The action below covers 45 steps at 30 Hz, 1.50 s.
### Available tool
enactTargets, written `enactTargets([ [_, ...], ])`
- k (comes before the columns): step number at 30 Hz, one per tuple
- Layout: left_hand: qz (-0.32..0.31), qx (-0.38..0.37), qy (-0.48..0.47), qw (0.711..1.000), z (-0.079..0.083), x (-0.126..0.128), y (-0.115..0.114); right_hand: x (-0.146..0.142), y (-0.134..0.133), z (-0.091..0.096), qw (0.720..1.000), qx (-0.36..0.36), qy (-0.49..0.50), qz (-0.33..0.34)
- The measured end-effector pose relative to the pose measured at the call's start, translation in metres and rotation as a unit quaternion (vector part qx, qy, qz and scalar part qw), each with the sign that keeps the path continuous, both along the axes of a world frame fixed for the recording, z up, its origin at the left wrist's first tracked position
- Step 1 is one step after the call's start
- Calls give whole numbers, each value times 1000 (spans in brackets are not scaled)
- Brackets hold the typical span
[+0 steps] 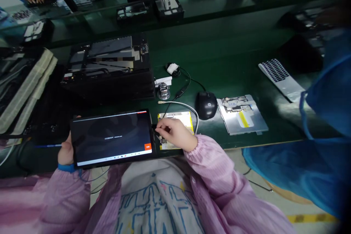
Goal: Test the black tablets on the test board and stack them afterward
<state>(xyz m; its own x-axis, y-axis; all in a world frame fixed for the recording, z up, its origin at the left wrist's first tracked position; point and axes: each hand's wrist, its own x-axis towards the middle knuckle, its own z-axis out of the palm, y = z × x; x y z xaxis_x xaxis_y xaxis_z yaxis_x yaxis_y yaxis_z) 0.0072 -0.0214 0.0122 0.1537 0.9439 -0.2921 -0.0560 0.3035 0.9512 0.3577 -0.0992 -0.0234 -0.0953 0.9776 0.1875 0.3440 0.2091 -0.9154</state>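
**One tablet (111,139) gripped, one black plug (155,127) pinched at its edge**

The tablet rests at the near edge of the green bench (233,55), its dark screen showing one line of small text and an orange button. The left hand (65,153) is closed around the tablet's lower left edge. The right hand (175,135) is nearly closed, its fingers pinching the plug at the tablet's right edge. Under that hand lies a yellow-faced panel (175,122), with one white cable (189,106) curving around it. Nearby are one HP mouse (206,105), one silver metal plate (242,115) and one black tablet housing (106,65). A co-worker's blue sleeve (323,117) is at the right.
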Motion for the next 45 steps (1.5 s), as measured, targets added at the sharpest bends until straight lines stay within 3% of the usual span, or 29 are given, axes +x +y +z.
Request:
enactTargets([
  [5, 14, 18, -15, 1000, 6, 12, -5, 6, -4, 3, 996, -57, -10, 61],
  [7, 22, 20, -30, 999, 7, 15, -6, 7, -4, 2, 995, -65, -42, 55],
  [10, 24, 22, -48, 998, 7, 15, -6, 6, -4, -1, 994, -54, -95, 31],
  [17, 55, 34, -74, 995, 0, 12, -3, 2, -1, -6, 974, 13, -217, 64],
  [20, 59, 36, -61, 996, -1, 12, -3, 4, -3, -6, 985, -18, -165, 43],
  [23, 57, 39, -40, 997, -1, 12, -4, 7, -5, -5, 998, -48, -42, 23],
  [27, 56, 40, -31, 997, 1, 13, -3, 11, -6, -4, 994, -51, 95, -23],
  [33, 28, 58, -3, 998, 2, 15, 0, 6, 0, -3, 998, 13, 63, -4],
  [36, 43, 71, -1, 997, 3, 21, -1, 3, 3, -1, 999, 39, 29, 11],
  [45, 77, 59, 31, 995, 9, 29, -1, 2, 0, -1, 993, -23, 111, 27],
])
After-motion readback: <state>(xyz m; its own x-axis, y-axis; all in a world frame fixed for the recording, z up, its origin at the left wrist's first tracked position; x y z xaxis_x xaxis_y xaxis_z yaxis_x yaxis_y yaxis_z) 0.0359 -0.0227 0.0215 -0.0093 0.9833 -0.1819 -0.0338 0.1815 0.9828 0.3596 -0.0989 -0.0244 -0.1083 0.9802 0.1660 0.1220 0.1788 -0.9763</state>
